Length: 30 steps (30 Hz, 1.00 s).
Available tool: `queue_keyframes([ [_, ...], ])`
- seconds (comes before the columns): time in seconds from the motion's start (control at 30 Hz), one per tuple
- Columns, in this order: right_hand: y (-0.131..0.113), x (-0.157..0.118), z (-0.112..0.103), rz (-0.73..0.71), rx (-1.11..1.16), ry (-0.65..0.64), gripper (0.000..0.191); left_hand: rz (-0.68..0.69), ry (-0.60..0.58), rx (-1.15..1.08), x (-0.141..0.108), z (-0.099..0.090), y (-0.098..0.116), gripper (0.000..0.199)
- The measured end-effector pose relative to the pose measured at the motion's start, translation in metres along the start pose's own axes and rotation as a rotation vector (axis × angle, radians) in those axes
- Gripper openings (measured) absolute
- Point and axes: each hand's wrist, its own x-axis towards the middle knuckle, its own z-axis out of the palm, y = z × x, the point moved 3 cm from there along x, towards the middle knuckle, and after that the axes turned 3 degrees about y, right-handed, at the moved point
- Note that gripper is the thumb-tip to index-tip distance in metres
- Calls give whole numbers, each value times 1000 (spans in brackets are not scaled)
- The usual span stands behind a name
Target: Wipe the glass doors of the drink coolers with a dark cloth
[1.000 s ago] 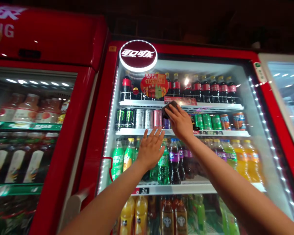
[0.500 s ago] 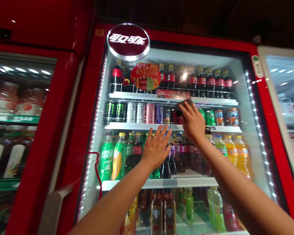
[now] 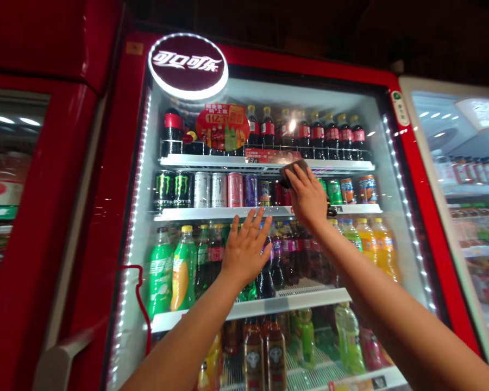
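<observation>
Can't fully see the cans [image 3: 277, 193] behind the right hand [image 3: 309, 201], right of centre along the can shelf's [image 3: 187, 215] front edge, or the finger-covered part of the dark pad [image 3: 283, 175]. Only glimpsing bottles [image 3: 217, 250] behind the left hand [image 3: 243, 251], with both forearms [image 3: 195, 336] cut off below. Can't read that blurred dark label [image 3: 378, 383] near the lower shelf's [image 3: 396, 376] right front corner.

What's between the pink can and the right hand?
The head view shows a purple can, a multicoloured can, then something dark red, partly hidden, between the pink can and the right hand with its dark cloth.
</observation>
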Motion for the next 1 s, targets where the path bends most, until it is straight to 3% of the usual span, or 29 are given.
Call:
queue_keyframes([
  [0.1, 9, -26, -4, 102, -15, 65, 69, -1, 2, -2, 0, 1, 0, 70],
  [0.2, -11, -41, 0, 46, -12, 21, 70, 7, 10, 1, 0, 1, 0, 69],
  [0.33, -22, -20, 5, -57, -9, -50, 64, 3, 14, 10, 0, 1, 0, 67],
  [0.47, 16, -2, -3, -1, 14, 3, 62, 4, 15, 28, 0, 2, 0, 66],
  [0.57, 36, -24, -10, 56, 17, 48, 61, 2, 13, 43, 0, 2, 0, 68],
  [0.7, 23, -54, -9, 9, 28, 14, 58, 11, 12, 58, 1, 2, -1, 71],
  [0.8, 19, -39, -6, -59, 68, -34, 53, 27, 17, 62, 2, 2, -3, 73],
  [0.9, 44, -18, -12, -46, 107, -23, 46, 29, 21, 54, 3, 0, -3, 75],
  [1.0, 78, -23, -22, 52, 107, 43, 44, 3, 25, 25, 4, -3, 3, 75],
])
